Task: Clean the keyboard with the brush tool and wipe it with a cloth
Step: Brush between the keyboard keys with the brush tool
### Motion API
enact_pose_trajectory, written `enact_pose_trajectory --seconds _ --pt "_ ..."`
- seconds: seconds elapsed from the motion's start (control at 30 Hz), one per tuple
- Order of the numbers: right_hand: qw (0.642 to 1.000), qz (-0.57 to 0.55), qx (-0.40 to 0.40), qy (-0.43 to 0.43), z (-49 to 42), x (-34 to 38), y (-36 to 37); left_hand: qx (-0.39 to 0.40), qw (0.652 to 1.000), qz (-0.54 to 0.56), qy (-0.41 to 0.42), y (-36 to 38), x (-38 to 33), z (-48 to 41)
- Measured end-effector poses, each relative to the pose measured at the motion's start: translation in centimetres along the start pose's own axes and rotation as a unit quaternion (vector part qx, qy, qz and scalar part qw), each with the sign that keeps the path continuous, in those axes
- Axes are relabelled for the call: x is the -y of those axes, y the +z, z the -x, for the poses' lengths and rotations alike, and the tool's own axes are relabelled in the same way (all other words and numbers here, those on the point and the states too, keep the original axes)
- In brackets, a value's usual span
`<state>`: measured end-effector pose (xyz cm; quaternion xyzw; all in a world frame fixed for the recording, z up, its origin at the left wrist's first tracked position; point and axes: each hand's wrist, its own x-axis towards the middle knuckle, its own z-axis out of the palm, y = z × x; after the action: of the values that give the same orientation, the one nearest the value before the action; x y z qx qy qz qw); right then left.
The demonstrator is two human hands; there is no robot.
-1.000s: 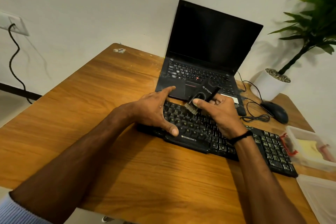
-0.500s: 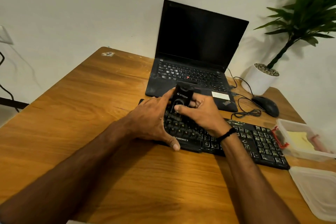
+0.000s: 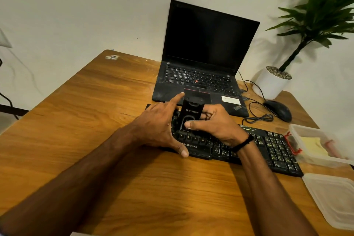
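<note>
The keyboard [image 3: 268, 147] lay on the counter [image 3: 115, 120], just in front of the open laptop [image 3: 206, 44]. The right grip [image 3: 216, 122] grasped the black brush tool [image 3: 191, 111], held upright with its lower end at the keys of the left half. The left grip [image 3: 159, 126] was released, with its fingers spread over the keyboard's left end and its thumb at the front edge.

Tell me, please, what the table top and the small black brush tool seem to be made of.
The brown table top looks like wood or wood-print laminate, semi-gloss: long grain streaks, soft sheen. The small black brush tool, gripped by the right hand, looks like matte hard plastic: smooth moulded body, printed logo.
</note>
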<state>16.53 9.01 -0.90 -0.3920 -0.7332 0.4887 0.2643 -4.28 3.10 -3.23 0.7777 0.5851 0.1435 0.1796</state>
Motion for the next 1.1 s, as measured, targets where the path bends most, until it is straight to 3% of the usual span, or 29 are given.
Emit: enact_pose_trajectory --seconds 0.13,0.27,0.4,0.53,0.63,0.77,0.9,1.0,1.1 --pt "0.984 0.117 -0.136 -0.021 -0.7 -0.6 -0.9 0.009 1.000 0.006 -0.002 -0.2 -0.2 0.1" --pt "0.999 0.023 -0.032 0.012 0.1 -0.7 -1.3 0.011 1.000 0.008 -0.006 -0.3 -0.2 0.0" --pt "0.978 0.124 -0.167 -0.016 -0.4 -1.0 -1.8 0.014 1.000 0.007 -0.009 -0.3 -0.3 0.0" --pt "0.994 0.026 -0.107 -0.001 -0.3 -1.3 -1.5 0.016 1.000 0.003 -0.009 -0.3 -0.2 0.0" --pt "0.982 0.076 -0.170 -0.015 -0.8 -1.3 -1.4 0.016 1.000 0.004 -0.012 -0.4 -0.3 -0.1" --pt "0.993 0.032 -0.113 0.001 -0.5 -1.1 -0.9 0.016 1.000 -0.002 -0.014 -0.5 -0.4 0.0" --pt "0.972 0.114 -0.206 -0.003 -0.5 -1.1 -1.7 0.015 1.000 -0.002 -0.019 -0.7 -0.8 0.1" --pt "0.992 0.005 -0.122 0.017 -0.1 -1.2 -1.5 0.021 1.000 -0.012 -0.020 -0.7 -0.8 0.2" --pt "0.983 0.076 -0.166 -0.002 -0.7 -1.2 -1.2 0.028 0.999 -0.037 -0.025 -0.7 -0.9 0.0"
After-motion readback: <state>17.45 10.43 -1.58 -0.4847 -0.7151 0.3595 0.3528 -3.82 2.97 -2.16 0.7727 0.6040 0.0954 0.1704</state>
